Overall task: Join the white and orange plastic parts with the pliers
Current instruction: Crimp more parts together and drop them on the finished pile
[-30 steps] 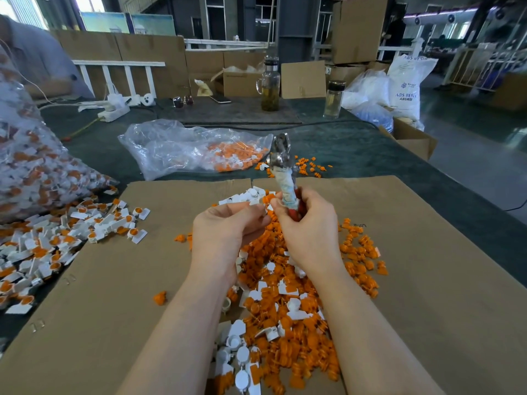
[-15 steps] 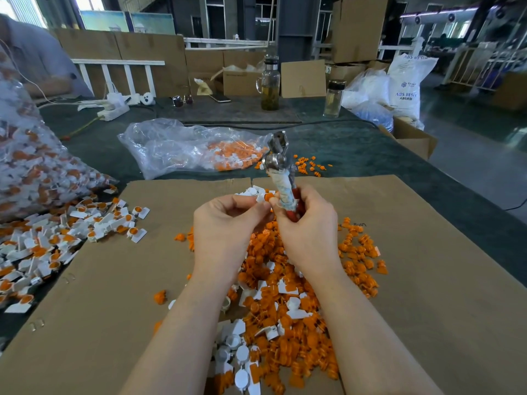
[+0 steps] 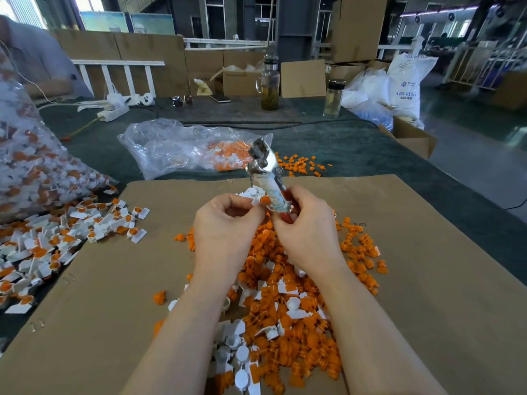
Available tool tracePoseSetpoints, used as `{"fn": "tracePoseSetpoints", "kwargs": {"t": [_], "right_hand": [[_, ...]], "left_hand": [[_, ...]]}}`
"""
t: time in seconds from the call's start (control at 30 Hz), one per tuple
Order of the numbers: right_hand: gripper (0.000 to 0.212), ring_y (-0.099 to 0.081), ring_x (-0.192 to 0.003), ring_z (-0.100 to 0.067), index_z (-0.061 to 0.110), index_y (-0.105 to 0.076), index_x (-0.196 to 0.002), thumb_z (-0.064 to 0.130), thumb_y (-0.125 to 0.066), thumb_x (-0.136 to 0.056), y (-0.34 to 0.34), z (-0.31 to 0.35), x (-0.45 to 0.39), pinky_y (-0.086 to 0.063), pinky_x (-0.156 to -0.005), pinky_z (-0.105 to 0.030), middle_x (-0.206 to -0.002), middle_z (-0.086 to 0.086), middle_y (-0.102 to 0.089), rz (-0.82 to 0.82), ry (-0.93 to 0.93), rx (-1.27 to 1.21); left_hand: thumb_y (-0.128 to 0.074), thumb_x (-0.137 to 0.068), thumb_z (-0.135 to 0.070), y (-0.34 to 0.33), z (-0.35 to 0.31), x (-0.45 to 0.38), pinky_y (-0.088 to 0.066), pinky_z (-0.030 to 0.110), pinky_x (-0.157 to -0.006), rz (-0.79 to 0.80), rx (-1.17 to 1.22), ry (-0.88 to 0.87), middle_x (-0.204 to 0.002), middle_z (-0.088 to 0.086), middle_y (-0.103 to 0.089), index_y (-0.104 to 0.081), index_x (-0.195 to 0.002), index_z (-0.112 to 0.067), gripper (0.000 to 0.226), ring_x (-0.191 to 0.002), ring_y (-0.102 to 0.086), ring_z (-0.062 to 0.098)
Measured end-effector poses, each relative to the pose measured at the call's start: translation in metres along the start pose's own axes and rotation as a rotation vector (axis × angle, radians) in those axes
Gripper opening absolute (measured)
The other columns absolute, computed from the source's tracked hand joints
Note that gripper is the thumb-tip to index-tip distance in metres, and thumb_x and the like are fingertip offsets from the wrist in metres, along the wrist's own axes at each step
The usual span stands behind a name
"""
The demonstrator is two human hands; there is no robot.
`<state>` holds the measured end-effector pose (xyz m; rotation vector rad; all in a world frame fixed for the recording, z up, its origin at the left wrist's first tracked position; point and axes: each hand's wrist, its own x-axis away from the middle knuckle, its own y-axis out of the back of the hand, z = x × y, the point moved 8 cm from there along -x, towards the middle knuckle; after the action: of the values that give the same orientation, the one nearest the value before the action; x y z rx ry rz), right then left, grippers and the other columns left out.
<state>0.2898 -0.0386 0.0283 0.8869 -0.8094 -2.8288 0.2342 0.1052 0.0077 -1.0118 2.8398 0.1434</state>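
Observation:
My right hand (image 3: 309, 235) grips the taped handles of the pliers (image 3: 263, 163), whose metal jaws point up and away from me. My left hand (image 3: 225, 226) pinches a white part with an orange piece (image 3: 261, 199) at its fingertips, right beside the pliers' handle. Both hands hover over a heap of loose orange and white parts (image 3: 285, 315) on the cardboard sheet (image 3: 427, 280). Whether the pinched pieces are pressed together is hidden by my fingers.
Joined white-and-orange pieces (image 3: 57, 240) lie spread at the left, next to a full clear bag (image 3: 31, 166). A half-empty plastic bag (image 3: 182, 149) lies behind the cardboard. Two glass bottles (image 3: 269, 86), boxes and white sacks (image 3: 405, 86) stand farther back. A person's sleeve (image 3: 37, 58) shows far left.
The pliers have tipped slightly to the left. My left fingers have come up with the white and orange part, now pinched in plain view beside the handle.

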Motion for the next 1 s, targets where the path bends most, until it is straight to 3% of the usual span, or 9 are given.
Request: {"fn": "tracePoseSetpoints", "kwargs": {"t": [0.17, 0.3, 0.4, 0.57, 0.7, 0.8, 1.0], "right_hand": [[0.016, -0.056, -0.069, -0.005, 0.019, -0.067, -0.1, 0.016, -0.065, -0.085, -0.002, -0.002, -0.002, -0.042, -0.061, -0.024, -0.076, 0.013, -0.062, 0.082, -0.027, -0.023], [0.017, -0.063, -0.082, -0.007, 0.018, -0.069, -0.104, 0.016, -0.064, -0.088, 0.001, -0.012, -0.003, -0.055, -0.075, -0.035, -0.088, 0.008, -0.069, 0.161, -0.112, -0.124], [0.017, -0.065, -0.087, -0.013, 0.016, -0.069, -0.104, 0.017, -0.064, -0.089, 0.002, -0.019, -0.003, -0.055, -0.082, -0.044, -0.092, 0.002, -0.07, 0.196, -0.155, -0.115], [0.016, -0.062, -0.081, -0.001, 0.023, -0.07, -0.101, 0.017, -0.066, -0.087, 0.005, -0.022, -0.002, -0.052, -0.071, -0.023, -0.086, 0.011, -0.068, 0.197, -0.166, -0.179], [0.014, -0.063, -0.083, -0.006, 0.027, -0.067, -0.094, 0.015, -0.066, -0.086, 0.002, -0.024, 0.001, -0.051, -0.073, -0.022, -0.089, 0.003, -0.069, 0.322, -0.193, -0.203], [0.016, -0.063, -0.082, -0.012, 0.021, -0.066, -0.101, 0.017, -0.068, -0.086, -0.003, -0.022, 0.004, -0.051, -0.077, -0.031, -0.091, 0.001, -0.067, 0.434, -0.173, -0.136], [0.02, -0.062, -0.084, -0.008, 0.017, -0.068, -0.105, 0.027, -0.068, -0.088, 0.0, -0.006, 0.0, -0.052, -0.074, -0.029, -0.089, 0.007, -0.067, 0.24, -0.074, -0.103]], "left_hand": [[-0.081, -0.08, -0.02, 0.001, 0.005, -0.002, -0.06, 0.048, -0.077, -0.006, 0.006, 0.005, -0.068, 0.003, -0.073, -0.07, -0.071, -0.018, 0.014, -0.074, -0.073, 0.027], [-0.077, -0.083, -0.011, -0.002, 0.005, -0.003, -0.057, 0.026, -0.066, 0.024, 0.084, 0.009, -0.067, 0.0, -0.073, -0.069, -0.076, -0.014, 0.011, -0.069, -0.074, 0.015], [-0.075, -0.084, -0.008, -0.002, 0.004, -0.003, -0.054, 0.016, -0.06, 0.038, 0.149, 0.01, -0.069, 0.0, -0.074, -0.068, -0.078, -0.012, 0.011, -0.068, -0.074, 0.014], [-0.073, -0.086, -0.009, -0.001, 0.001, -0.003, -0.054, 0.016, -0.062, 0.05, 0.174, -0.012, -0.072, 0.002, -0.074, -0.067, -0.081, -0.011, 0.008, -0.069, -0.074, 0.014], [-0.072, -0.086, -0.009, 0.002, 0.0, -0.004, -0.055, 0.015, -0.064, 0.048, 0.175, -0.028, -0.072, 0.0, -0.074, -0.068, -0.082, -0.012, 0.007, -0.071, -0.074, 0.015], [-0.071, -0.087, -0.009, 0.004, -0.001, -0.005, -0.054, 0.014, -0.064, 0.052, 0.188, -0.036, -0.072, -0.002, -0.074, -0.068, -0.083, -0.012, 0.006, -0.072, -0.074, 0.014], [-0.075, -0.086, -0.015, 0.003, -0.002, -0.006, -0.052, 0.015, -0.061, 0.038, -0.017, -0.068, -0.068, -0.008, -0.073, -0.067, -0.079, -0.017, 0.011, -0.067, -0.072, 0.006]]}}
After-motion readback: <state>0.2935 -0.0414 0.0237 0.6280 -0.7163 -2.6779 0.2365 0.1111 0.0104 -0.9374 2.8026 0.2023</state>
